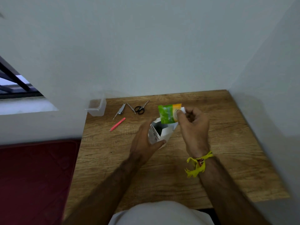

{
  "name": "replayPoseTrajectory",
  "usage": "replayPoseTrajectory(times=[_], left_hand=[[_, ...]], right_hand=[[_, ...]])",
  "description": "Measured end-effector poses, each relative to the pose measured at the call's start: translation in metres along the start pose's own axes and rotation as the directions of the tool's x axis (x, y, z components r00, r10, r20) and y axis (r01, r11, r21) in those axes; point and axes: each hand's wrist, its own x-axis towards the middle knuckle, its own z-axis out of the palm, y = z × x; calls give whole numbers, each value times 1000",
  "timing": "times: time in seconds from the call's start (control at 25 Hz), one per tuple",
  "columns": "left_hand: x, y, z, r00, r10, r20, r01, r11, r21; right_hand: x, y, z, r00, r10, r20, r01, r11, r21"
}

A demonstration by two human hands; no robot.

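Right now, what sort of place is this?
Probably a bedroom at home: a wooden desk in a wall corner, what looks like a red quilted mattress beside it, and a barred window on the left.

A green and orange plastic sachet (168,114) hangs upright, its lower edge inside the open top of a small white cardboard box (158,133) standing tilted on the desk.

A pale wall (146,46) fills the upper frame. A wooden table (227,143) sits in the corner, centre right. A barred window (14,85) shows at the left edge, a dark red padded mat (37,176) lower left. Dim, even light.
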Motion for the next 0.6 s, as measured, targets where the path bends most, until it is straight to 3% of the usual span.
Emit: replayPoseTrajectory(times=[0.12,0.24,0.4,0.6], left_hand=[[17,-2,5,998,5,55,0,996,-88],[17,-1,9,997,0,83,16,981,-193],[16,2,19,999,-45,12,46,969,-243],[16,2,16,1000,13,14,-12,994,-112]], right_hand=[[15,-1,-7,986,112,-125,-81,971,224],[27,8,-21,955,210,-210,-132,934,331],[27,30,-29,944,209,-256,-144,958,249],[18,49,-31,976,76,-206,-80,997,-12]])
